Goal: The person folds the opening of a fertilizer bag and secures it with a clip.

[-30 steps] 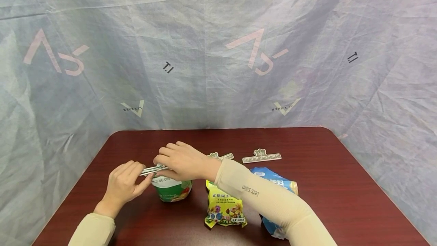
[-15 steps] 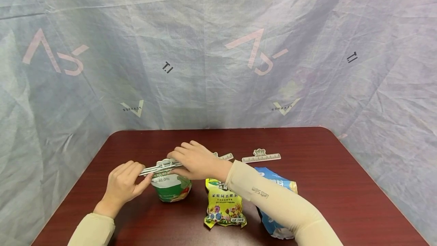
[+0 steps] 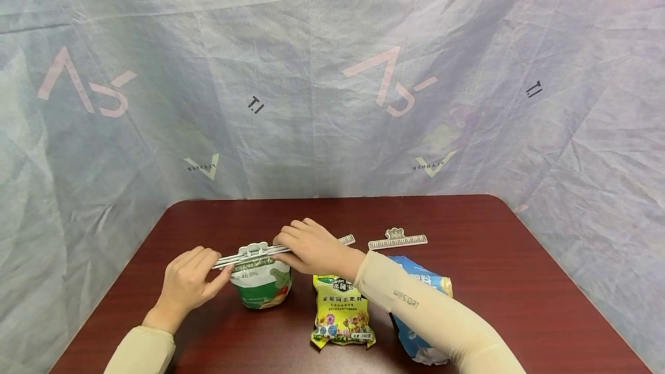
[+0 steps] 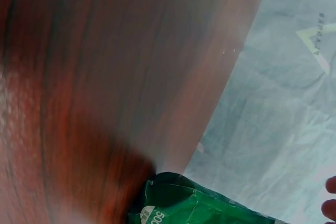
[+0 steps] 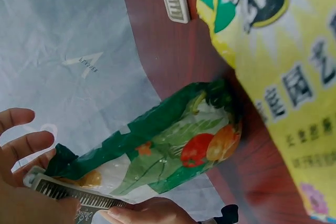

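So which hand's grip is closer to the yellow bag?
Right. In the head view, the right hand's grip is just past the top of the yellow bag; the left hand's grip is farther off to the left, with the green-and-white bag in between.

Middle bag (image 3: 340,311) between left bag (image 3: 261,291), right bag (image 3: 415,342); loose clip (image 3: 397,240) behind latter.

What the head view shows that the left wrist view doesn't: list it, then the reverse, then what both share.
Only the head view: the yellow bag, the blue bag, two loose clips, the held clip between left hand and right hand, and both sleeves.

Only the left wrist view: a pale 500 label on the green bag.

Both: the green bag, the table, the cloth, some fingers.
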Demonstrator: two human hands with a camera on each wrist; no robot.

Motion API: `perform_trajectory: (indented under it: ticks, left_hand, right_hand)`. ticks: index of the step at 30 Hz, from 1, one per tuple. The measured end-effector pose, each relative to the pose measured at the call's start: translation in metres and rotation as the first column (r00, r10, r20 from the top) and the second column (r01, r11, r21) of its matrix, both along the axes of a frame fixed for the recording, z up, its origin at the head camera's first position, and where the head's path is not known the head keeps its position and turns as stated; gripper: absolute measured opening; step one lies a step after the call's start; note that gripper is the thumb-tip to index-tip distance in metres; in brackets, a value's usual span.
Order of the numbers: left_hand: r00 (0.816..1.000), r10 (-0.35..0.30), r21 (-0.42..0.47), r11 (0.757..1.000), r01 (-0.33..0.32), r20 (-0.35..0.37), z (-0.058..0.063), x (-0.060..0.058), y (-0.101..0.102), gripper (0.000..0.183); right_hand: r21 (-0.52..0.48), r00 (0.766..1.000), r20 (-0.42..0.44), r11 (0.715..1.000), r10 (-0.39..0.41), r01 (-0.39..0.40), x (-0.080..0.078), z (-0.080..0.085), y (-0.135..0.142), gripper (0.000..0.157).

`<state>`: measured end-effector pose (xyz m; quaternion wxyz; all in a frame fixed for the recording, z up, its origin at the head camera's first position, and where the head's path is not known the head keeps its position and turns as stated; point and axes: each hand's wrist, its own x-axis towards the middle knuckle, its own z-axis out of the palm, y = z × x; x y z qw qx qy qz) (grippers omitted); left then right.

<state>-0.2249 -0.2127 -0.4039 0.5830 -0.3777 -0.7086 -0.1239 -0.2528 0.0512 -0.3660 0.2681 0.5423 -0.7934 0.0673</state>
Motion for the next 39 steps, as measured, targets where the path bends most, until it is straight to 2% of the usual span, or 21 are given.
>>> perform_trajectory:
  ticks: [15, 19, 27, 39]
  left_hand:
    - [1.0, -0.016, 0.002, 1.0, 0.016, 0.002, 0.0, 0.002, 0.0, 0.039]
    - [1.0, -0.012, -0.005, 1.0, 0.012, 0.01, -0.002, 0.001, -0.002, 0.04]
    - [0.999, 0.0, -0.031, 1.0, 0.002, 0.038, -0.003, 0.003, -0.005, 0.043]
    - [0.999, -0.017, -0.017, 1.0, 0.017, 0.035, -0.002, 0.007, -0.005, 0.043]
  right_hand:
    - [-0.095, 0.998, -0.019, 0.993, 0.064, -0.066, -0.003, -0.013, 0.005, 0.016]
    - [-0.095, 0.998, -0.026, 0.993, 0.063, -0.065, -0.003, -0.013, 0.005, 0.015]
    - [-0.1, 0.998, 0.014, 0.993, 0.058, -0.056, 0.0, -0.01, 0.005, 0.015]
    - [-0.112, 0.996, 0.013, 0.99, 0.09, -0.088, -0.001, -0.014, 0.004, 0.015]
